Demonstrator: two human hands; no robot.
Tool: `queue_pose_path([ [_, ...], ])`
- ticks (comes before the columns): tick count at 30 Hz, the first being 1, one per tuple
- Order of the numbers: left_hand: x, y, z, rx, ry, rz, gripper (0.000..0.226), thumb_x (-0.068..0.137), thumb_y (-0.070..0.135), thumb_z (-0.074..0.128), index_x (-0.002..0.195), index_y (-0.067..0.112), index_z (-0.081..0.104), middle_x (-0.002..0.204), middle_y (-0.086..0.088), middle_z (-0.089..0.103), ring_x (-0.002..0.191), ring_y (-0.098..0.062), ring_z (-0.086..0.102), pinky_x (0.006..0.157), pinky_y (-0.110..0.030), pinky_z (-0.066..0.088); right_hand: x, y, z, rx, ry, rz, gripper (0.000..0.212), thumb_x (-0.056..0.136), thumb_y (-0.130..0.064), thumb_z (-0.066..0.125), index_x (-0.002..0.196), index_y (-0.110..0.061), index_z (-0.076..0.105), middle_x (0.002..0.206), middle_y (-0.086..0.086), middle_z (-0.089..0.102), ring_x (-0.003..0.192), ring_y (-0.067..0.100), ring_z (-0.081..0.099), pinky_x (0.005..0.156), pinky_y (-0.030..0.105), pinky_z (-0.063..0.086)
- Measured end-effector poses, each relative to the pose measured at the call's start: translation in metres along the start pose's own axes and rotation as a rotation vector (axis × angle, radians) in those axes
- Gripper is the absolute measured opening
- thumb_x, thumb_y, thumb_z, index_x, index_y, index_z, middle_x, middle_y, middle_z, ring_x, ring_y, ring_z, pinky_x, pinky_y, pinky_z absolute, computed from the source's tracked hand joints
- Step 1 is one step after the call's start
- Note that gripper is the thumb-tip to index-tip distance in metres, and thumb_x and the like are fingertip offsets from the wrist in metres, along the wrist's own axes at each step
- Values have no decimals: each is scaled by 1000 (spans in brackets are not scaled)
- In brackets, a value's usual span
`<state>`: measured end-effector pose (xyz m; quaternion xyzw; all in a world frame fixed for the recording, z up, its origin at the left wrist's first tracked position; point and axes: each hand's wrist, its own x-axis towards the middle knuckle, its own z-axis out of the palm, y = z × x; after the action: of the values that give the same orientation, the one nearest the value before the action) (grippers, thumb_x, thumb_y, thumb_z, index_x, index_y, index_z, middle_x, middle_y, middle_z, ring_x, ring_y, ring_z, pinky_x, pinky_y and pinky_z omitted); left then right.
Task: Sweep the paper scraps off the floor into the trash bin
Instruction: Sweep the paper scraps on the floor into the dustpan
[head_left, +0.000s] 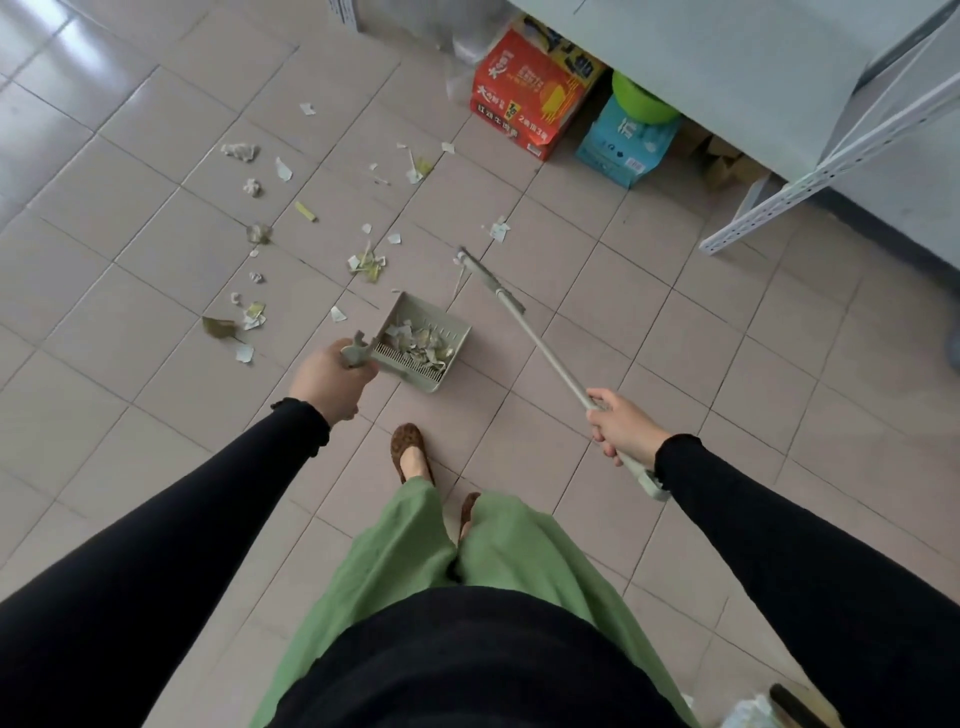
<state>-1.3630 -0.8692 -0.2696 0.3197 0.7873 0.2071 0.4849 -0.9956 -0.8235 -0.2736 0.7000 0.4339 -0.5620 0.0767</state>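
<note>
My left hand grips the handle of a pale green dustpan, which holds several paper scraps and sits low over the tiled floor. My right hand is closed around the long pole of a flat-headed broom; its head rests on the floor just beyond the dustpan's far right. Many paper scraps and crumpled bits lie scattered on the tiles ahead and to the left. No trash bin is recognisable in this view.
A red carton and a blue box with a green bowl on top stand under a grey table at the back right. A white metal shelf frame slants at the right. My feet are just behind the dustpan.
</note>
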Motion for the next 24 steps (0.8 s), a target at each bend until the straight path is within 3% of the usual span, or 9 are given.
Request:
queue_pose_path([
  [7, 60, 55, -9, 59, -67, -19, 20, 93, 15, 57, 110, 6, 62, 72, -9, 46, 49, -24, 43, 53, -32, 43, 74, -87, -29, 143, 136, 60, 36, 98, -9, 41, 134, -12, 37, 76, 6, 47, 49, 14, 40, 37, 22, 34],
  [11, 83, 74, -6, 79, -82, -60, 19, 94, 14, 56, 109, 4, 62, 72, -9, 45, 49, -23, 42, 50, -30, 41, 140, -141, -59, 82, 189, 79, 36, 94, -4, 41, 129, -8, 37, 84, 11, 48, 50, 18, 42, 38, 23, 35],
  [14, 98, 85, 0, 95, -70, -92, 16, 93, 15, 55, 104, 7, 62, 70, -7, 45, 49, -23, 44, 51, -30, 43, 189, -171, -82, 36, 159, 103, 30, 95, 0, 37, 123, -2, 45, 73, 14, 50, 49, 21, 43, 38, 23, 36],
  [17, 108, 96, 6, 96, -66, -103, 16, 92, 18, 56, 102, 8, 63, 76, -10, 50, 50, -23, 46, 49, -30, 43, 214, -190, -93, -27, 95, 107, 29, 98, 0, 36, 121, 6, 53, 67, 12, 53, 54, 22, 45, 50, 32, 37],
  [20, 113, 110, 11, 74, -68, -114, 13, 94, 18, 56, 103, 11, 63, 92, -16, 64, 49, -22, 47, 45, -27, 42, 201, -175, -86, -101, 12, 148, 37, 101, -6, 35, 134, -7, 52, 75, 11, 54, 56, 21, 47, 43, 24, 40],
  [22, 115, 117, 13, 41, -64, -124, 13, 96, 19, 56, 106, 14, 61, 99, -16, 69, 48, -20, 47, 43, -25, 41, 175, -149, -78, -219, -51, 116, 41, 101, -9, 38, 140, -13, 48, 81, 13, 56, 54, 22, 48, 42, 27, 41],
  [24, 116, 122, 15, 15, -60, -138, 15, 97, 20, 56, 110, 12, 60, 99, -17, 71, 47, -19, 46, 42, -25, 40, 141, -123, -81, -229, -129, 114, 46, 102, -11, 40, 147, -19, 45, 76, 8, 52, 50, 16, 44, 39, 25, 37],
])
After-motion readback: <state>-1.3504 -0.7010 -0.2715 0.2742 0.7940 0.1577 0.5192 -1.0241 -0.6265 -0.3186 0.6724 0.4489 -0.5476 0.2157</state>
